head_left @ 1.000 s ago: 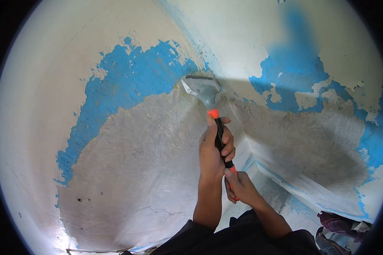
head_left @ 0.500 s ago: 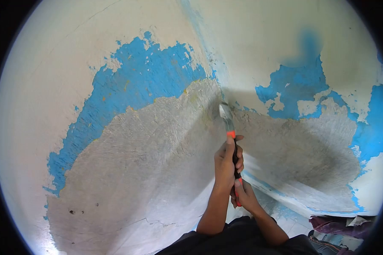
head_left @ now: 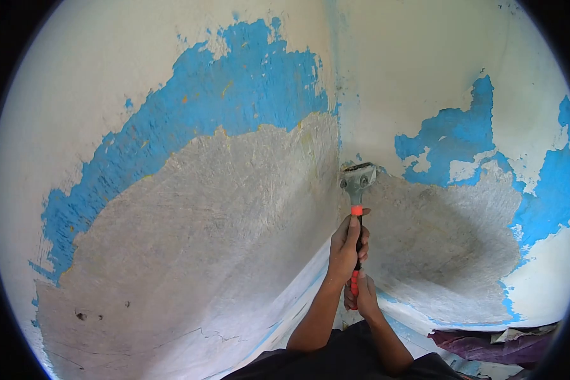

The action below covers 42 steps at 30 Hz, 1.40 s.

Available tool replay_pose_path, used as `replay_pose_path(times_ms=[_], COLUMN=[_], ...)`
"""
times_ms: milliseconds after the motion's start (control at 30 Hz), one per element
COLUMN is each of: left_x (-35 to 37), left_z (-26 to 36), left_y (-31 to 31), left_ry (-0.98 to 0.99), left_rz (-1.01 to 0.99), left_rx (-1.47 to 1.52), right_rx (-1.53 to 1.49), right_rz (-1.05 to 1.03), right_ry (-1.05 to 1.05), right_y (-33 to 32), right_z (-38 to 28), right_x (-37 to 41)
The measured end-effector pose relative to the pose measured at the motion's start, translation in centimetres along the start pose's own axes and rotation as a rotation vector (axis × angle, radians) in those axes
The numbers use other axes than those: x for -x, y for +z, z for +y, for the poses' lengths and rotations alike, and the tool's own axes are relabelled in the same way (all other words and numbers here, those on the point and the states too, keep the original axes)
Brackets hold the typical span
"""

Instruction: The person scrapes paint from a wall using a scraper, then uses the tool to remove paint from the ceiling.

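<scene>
A paint scraper [head_left: 358, 183] with a grey metal head and a black and orange handle points up into the corner where two walls meet. Its blade edge rests on the right wall [head_left: 449, 240], just right of the corner line. My left hand [head_left: 346, 248] wraps the upper part of the handle, thumb along the shaft. My right hand [head_left: 363, 296] grips the orange lower end just below it. Both walls show bare grey plaster below, blue paint [head_left: 234, 95] above it and cream paint at the top.
The left wall [head_left: 190, 240] carries a large scraped grey area with a thin crack low down. Dark purple cloth and paper scraps [head_left: 494, 342] lie on the floor at the lower right. My dark clothing fills the bottom edge.
The scraper has moved down and right, from the left wall's blue edge to the right wall beside the corner. Its blade turned edge-on, then flat again. Both hands followed and the view shifted lower.
</scene>
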<state>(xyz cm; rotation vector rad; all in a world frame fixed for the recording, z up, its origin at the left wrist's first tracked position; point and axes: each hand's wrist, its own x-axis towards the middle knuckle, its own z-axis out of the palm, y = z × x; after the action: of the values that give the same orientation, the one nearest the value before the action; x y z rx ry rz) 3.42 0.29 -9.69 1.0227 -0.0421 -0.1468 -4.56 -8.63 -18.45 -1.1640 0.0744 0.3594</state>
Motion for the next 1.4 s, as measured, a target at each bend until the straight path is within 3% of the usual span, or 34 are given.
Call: replay_pose_path(times_ms=[1267,1400], left_x=[-1.8,-2.1], left_z=[-3.3,-1.4], left_y=[1.1,1.9], left_ry=[0.038,0.074], left_rz=[0.080,0.066], left_rx=[0.101,0.118], right_rx=[0.140,0.183], right_rz=[-0.074,-0.070], right_ry=[0.002,0.023], right_y=[-6.0,-6.0], right_z=[-0.8,-3.0], right_x=[-2.3,-2.7])
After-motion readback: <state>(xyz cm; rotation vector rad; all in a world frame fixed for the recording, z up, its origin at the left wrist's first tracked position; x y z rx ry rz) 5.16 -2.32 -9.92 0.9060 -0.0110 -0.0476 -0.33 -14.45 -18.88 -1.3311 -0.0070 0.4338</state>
